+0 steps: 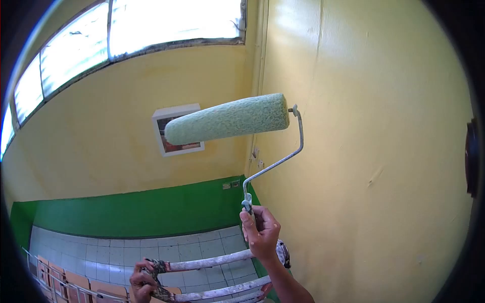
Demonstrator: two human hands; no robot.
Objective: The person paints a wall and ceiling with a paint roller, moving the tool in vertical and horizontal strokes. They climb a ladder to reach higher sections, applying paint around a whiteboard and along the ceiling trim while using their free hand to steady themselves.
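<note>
A paint roller with a pale green, fuzzy sleeve is held up in front of the walls. My right hand is closed around its handle, just below the bent metal frame. At the lower left, my left hand is wrapped round the dark, wrapped end of a paint-spotted ladder. The ladder's white rails run from that hand toward the right, passing behind my right forearm.
A yellow wall rises close on the right. The far wall has a green lower band, a white framed box and windows above. Wooden chairs stand on the tiled floor at lower left.
</note>
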